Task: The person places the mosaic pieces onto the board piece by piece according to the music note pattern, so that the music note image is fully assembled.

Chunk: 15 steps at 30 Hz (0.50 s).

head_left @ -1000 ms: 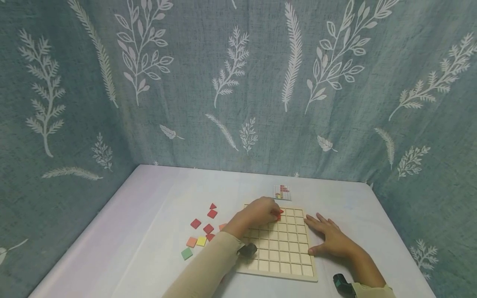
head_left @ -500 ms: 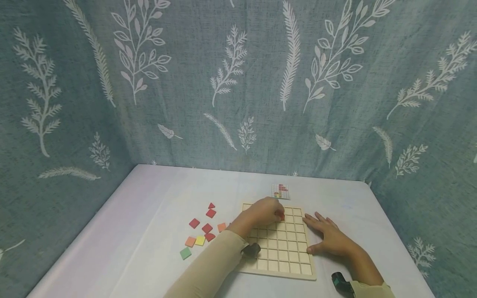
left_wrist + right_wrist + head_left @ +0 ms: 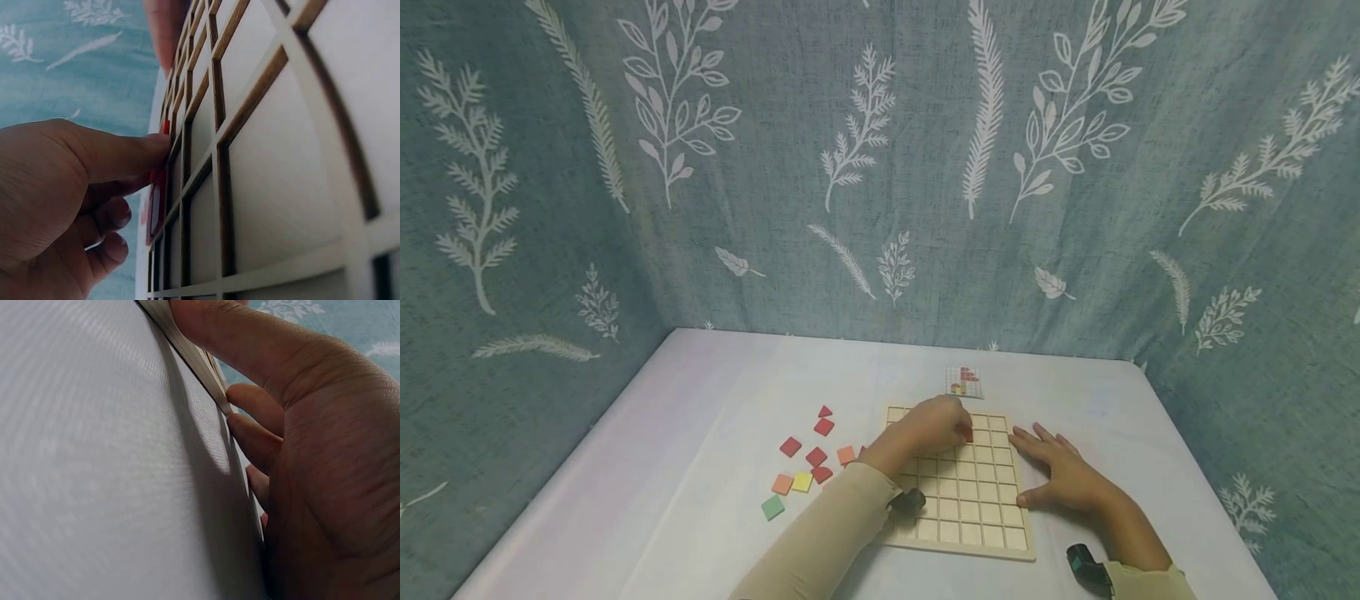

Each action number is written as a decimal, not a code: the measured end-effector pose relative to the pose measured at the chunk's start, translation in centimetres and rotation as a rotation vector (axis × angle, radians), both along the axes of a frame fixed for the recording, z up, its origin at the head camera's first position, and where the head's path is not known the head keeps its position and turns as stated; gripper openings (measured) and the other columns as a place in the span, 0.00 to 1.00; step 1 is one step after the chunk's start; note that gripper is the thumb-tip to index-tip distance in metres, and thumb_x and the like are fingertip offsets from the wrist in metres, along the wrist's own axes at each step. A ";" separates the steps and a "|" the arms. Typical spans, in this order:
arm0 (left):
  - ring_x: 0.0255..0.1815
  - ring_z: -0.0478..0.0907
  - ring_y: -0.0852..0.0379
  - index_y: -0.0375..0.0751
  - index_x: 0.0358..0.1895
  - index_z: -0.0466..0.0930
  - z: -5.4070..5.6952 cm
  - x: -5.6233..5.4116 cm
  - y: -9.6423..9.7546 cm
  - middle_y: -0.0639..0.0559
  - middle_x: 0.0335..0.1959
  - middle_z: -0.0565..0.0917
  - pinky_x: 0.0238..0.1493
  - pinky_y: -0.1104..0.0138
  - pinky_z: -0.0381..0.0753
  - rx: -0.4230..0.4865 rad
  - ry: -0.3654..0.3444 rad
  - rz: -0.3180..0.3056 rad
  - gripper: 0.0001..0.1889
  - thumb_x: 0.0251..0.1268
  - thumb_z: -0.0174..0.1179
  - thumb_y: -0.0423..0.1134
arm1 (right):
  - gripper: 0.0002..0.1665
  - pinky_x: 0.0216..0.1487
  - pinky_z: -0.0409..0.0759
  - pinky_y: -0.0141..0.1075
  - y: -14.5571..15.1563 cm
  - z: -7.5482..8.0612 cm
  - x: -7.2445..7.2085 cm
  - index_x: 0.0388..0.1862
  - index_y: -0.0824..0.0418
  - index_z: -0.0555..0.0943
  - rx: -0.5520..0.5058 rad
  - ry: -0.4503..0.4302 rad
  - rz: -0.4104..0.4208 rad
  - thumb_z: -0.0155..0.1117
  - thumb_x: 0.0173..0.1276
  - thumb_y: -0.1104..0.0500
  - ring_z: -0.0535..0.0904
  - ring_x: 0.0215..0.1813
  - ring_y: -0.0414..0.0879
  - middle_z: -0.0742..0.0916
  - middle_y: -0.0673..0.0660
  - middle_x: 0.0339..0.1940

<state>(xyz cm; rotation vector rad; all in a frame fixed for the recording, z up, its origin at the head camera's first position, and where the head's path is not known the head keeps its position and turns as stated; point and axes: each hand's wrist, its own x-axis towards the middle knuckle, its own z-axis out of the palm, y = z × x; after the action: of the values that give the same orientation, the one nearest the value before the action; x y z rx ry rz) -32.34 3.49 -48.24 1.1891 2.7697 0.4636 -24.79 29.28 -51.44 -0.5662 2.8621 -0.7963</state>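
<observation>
A pale wooden grid board lies on the white table, its square cells divided by raised strips. Over its upper rows, my left hand pinches a small red tile between thumb and fingers. In the left wrist view, red shows at and below the thumb tip, right against the grid strips; the hand covers much of it. My right hand lies at the board's right edge with fingers spread. Seen from the right wrist, the thumb and fingertips touch the board's side.
Loose tiles lie left of the board: several red ones, a red triangle, orange squares, a yellow square and a green square. A printed pattern card lies beyond the board. Patterned cloth surrounds the table.
My left hand has shifted slightly right with the red tile, which now sits closer in at the grid. The right hand stays at the board's edge. The head view has tilted a little.
</observation>
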 end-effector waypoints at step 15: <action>0.41 0.80 0.63 0.51 0.35 0.89 0.2 0.0 0.3 0.63 0.34 0.85 0.46 0.70 0.77 -0.004 -0.007 0.024 0.03 0.61 0.67 0.41 | 0.67 0.71 0.36 0.59 0.1 -0.2 -0.1 0.74 0.58 0.65 -0.005 -0.004 0.001 0.75 0.36 0.29 0.46 0.77 0.62 0.65 0.58 0.75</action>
<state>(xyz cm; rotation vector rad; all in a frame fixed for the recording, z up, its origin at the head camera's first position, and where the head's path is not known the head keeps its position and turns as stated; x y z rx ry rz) -32.32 3.75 -48.02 1.1517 2.7808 0.4632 -24.93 29.37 -51.66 -0.5653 2.8567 -0.8040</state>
